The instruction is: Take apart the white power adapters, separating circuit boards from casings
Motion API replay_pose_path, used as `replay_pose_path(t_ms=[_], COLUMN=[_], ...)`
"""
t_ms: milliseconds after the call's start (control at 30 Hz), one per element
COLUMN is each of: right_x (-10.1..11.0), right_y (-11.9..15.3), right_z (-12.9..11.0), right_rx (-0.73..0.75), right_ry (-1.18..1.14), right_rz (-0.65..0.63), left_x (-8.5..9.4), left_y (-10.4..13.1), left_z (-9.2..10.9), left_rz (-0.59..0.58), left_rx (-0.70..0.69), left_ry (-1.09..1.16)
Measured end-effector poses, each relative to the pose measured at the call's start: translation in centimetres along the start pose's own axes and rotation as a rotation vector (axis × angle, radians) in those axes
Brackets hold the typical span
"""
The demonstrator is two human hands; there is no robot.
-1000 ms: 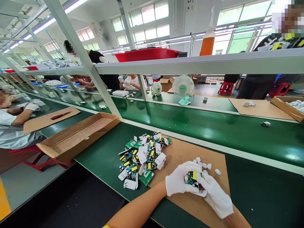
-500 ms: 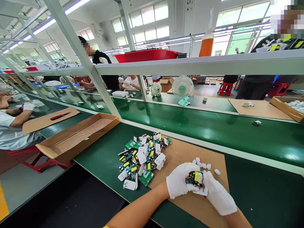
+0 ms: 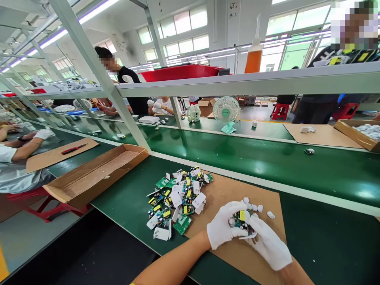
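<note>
Between my two white-gloved hands is a small circuit board (image 3: 242, 217) with a yellow transformer and a white plastic plug piece at its lower side. My left hand (image 3: 223, 227) grips the board's left side, fingers curled round it. On the other side my right hand (image 3: 268, 239) closes its fingers on the board and the white piece; its fingertips partly hide them. Under both hands lies a brown cardboard sheet (image 3: 231, 190). Several small white lumps (image 3: 260, 208) rest on it just beyond my fingers. Left of my hands is a pile of circuit boards with white plug covers (image 3: 175, 198).
An open cardboard tray (image 3: 97, 172) stands left of the pile. Beyond a pale rail runs a green conveyor (image 3: 237, 152), carrying a small part (image 3: 309, 151). A shelf (image 3: 237, 84) above bears a red bin (image 3: 181, 73) and an orange-filled bottle (image 3: 254, 55). Co-workers sit across and at left.
The board has tilted between my hands, and my right fingers have shifted over its edge. On the conveyor the small part has moved left.
</note>
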State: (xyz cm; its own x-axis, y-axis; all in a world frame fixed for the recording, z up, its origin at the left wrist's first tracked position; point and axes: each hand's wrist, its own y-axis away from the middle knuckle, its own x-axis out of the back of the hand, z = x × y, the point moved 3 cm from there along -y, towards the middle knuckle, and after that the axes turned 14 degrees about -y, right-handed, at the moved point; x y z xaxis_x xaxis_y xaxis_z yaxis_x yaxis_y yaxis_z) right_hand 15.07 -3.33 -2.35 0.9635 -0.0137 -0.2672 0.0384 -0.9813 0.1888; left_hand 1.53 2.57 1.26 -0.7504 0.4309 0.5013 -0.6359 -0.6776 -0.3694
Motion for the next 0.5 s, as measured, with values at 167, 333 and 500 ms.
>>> replay_pose_path(t_ms=[167, 333, 500], right_x=[1.1, 1.8, 1.6], right_y=[-0.5, -0.6, -0.5], right_z=[2.8, 3.2, 3.0], right_rx=[-0.095, -0.066, -0.075], right_ry=[-0.549, -0.472, -0.425], right_rz=[0.179, 0.202, 0.208], left_x=[0.0, 0.1, 0.1], left_y=[0.0, 0.1, -0.1], left_z=[0.6, 0.6, 0.3], left_rz=[-0.012, -0.08, -0.138], left_rx=[-0.01, -0.081, -0.022], left_ry=[-0.027, -0.112, -0.014])
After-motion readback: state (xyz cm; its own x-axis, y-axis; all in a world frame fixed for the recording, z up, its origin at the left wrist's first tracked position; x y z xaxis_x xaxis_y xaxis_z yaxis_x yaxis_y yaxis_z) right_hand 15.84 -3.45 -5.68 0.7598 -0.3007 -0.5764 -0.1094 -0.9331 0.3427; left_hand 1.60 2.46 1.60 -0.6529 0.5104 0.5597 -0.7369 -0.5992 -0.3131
